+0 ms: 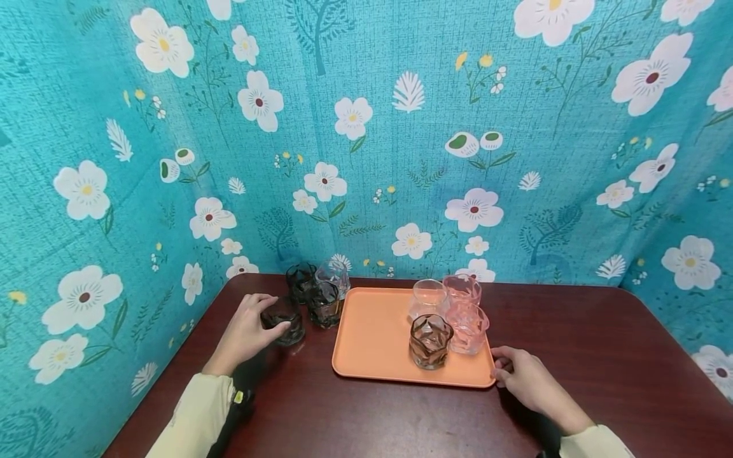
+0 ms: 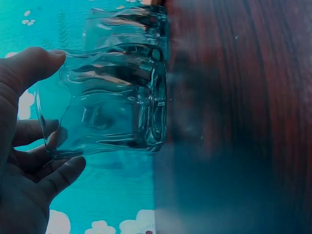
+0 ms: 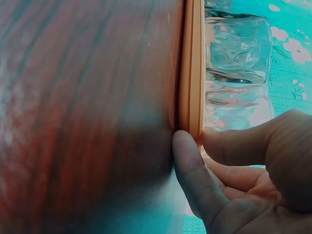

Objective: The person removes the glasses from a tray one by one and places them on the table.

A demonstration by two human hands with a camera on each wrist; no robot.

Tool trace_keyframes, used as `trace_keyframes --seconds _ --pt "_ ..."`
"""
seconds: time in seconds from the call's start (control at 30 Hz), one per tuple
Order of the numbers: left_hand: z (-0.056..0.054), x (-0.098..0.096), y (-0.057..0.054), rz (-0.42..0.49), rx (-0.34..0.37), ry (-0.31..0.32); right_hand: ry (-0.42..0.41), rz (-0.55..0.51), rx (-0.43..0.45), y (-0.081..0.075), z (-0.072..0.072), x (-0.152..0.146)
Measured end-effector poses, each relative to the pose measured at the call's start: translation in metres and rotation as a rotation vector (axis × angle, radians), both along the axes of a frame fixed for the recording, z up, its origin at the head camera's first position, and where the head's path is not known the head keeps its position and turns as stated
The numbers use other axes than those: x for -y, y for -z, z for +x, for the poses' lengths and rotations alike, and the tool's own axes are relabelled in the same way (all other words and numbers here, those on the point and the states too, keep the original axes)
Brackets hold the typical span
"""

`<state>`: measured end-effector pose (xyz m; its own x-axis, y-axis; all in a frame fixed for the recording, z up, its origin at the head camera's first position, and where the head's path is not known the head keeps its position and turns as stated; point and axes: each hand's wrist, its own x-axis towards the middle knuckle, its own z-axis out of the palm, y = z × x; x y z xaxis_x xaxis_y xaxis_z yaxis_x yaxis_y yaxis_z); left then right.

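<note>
On the left of the table my left hand (image 1: 243,337) holds a dark tinted drinking glass (image 1: 286,323) near its rim, thumb on one side and fingers on the other. The left wrist view shows this wavy-sided glass (image 2: 105,105) upright with its base at the tabletop. My right hand (image 1: 528,380) pinches the front right corner of an orange tray (image 1: 372,346) between thumb and fingers. On the tray's right half stand a brown glass (image 1: 431,343), two pink glasses (image 1: 468,327) and a pale clear glass (image 1: 427,298).
Just beyond the held glass, left of the tray, stand two more dark glasses (image 1: 324,306) and a clear glass (image 1: 335,275). The dark red wooden table (image 1: 366,420) meets a blue flowered cloth (image 1: 378,159) at its back and sides.
</note>
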<state>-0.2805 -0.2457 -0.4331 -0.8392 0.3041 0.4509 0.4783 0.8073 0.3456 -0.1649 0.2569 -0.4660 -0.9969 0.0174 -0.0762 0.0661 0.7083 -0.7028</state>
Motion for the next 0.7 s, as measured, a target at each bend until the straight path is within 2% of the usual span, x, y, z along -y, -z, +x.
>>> trace_keyframes --seconds 0.3,0.7 --pt "-0.02 -0.007 0.009 0.01 0.03 -0.032 0.005 -0.005 0.025 -0.002 0.001 0.001" --pt "-0.037 -0.009 0.015 0.024 0.076 -0.059 0.012 0.006 0.047 -0.003 0.0 0.001"
